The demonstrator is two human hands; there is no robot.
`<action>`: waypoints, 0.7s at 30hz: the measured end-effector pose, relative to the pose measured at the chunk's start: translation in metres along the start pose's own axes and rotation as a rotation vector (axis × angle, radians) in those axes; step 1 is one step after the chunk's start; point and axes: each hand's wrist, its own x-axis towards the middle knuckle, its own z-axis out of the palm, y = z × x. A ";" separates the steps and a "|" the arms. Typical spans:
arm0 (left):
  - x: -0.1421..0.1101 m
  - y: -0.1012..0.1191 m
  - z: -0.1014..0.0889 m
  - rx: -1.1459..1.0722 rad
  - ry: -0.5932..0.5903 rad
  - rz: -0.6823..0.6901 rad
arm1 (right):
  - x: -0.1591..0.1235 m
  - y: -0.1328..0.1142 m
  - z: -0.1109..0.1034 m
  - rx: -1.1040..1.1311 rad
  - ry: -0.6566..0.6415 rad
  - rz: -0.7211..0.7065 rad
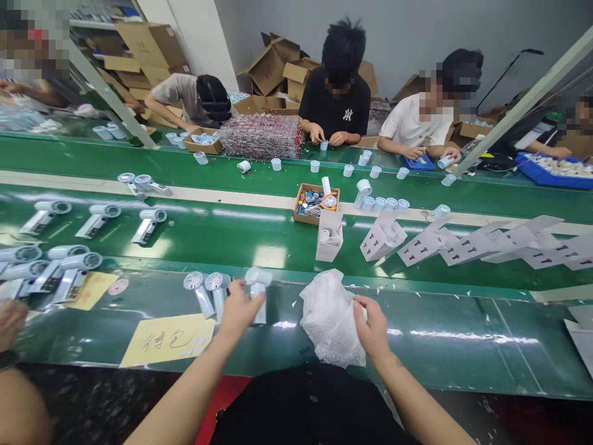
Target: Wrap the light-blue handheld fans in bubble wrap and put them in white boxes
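My left hand [241, 304] is closed around a pale blue hair dryer [259, 276], whose outline is slightly blurred, just above the bench. Two more hair dryers [217, 285] of the same kind lie left of that hand, their round grilles facing up. My right hand [373, 326] pinches the right edge of a pile of clear, crinkled plastic bags [330, 316]. The bags rest on the bench in front of my body. A yellow sheet with handwriting [162, 339] lies left of my left forearm.
Beyond the bench runs a green conveyor [259, 232] carrying open white boxes [330, 244] on the right and hair dryers with open handles [148, 224] on the left. A carton of small parts [306, 211] stands in the middle. Co-workers sit opposite; another person's hand [12, 321] is at far left.
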 end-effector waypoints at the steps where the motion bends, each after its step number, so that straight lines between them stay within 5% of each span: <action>1: -0.015 0.014 0.008 -0.143 -0.033 0.054 | 0.000 -0.006 -0.001 0.045 0.022 0.051; 4: -0.064 0.055 0.041 -0.380 -0.257 0.339 | -0.001 -0.026 0.001 0.396 -0.189 0.280; 6: -0.086 0.073 0.060 -0.333 -0.426 0.687 | -0.002 -0.036 -0.003 0.691 -0.287 0.444; 10: -0.089 0.076 0.079 0.095 -0.534 1.434 | -0.005 -0.039 -0.036 0.864 -0.040 0.549; 12: -0.080 0.072 0.089 0.330 -0.571 1.621 | -0.008 -0.031 -0.061 0.881 0.042 0.592; 14: -0.073 0.073 0.104 0.420 -0.646 1.596 | -0.015 -0.023 -0.086 0.889 0.070 0.638; 17: -0.073 0.084 0.130 0.370 -0.689 1.364 | -0.033 -0.016 -0.119 0.873 0.121 0.669; 21: -0.083 0.114 0.140 0.285 -0.496 1.138 | -0.065 -0.028 -0.139 0.870 0.041 0.682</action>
